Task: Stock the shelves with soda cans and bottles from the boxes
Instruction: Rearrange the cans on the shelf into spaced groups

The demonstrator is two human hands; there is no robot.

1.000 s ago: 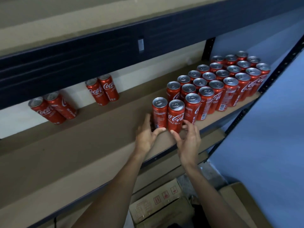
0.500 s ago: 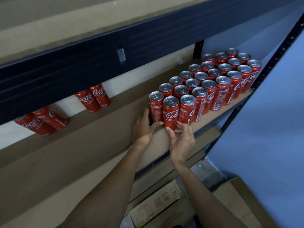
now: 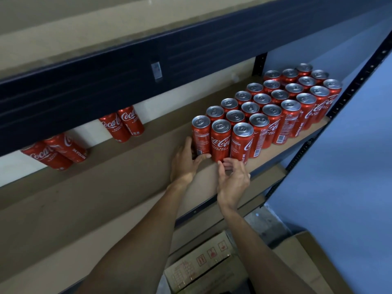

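Several red Coca-Cola cans (image 3: 275,107) stand upright in tight rows at the right end of the brown shelf board (image 3: 106,198). Three cans form the front row: a left can (image 3: 200,136), a middle can (image 3: 220,141) and a right can (image 3: 240,143). My left hand (image 3: 185,162) rests against the left can's base, fingers straight along its side and thumb across its front. My right hand (image 3: 232,177) touches the bases of the middle and right cans with its fingertips and holds nothing.
Two pairs of cans stand at the back wall, one pair (image 3: 122,124) mid-shelf and one (image 3: 55,151) further left. A dark shelf beam (image 3: 127,66) hangs overhead. A black upright (image 3: 360,77) and blue wall (image 3: 350,166) bound the right. Cardboard boxes (image 3: 201,262) lie below.
Both hands have stayed at the front three cans. The right hand's fingers have drawn in and lowered to the can bases. The view has shifted slightly.
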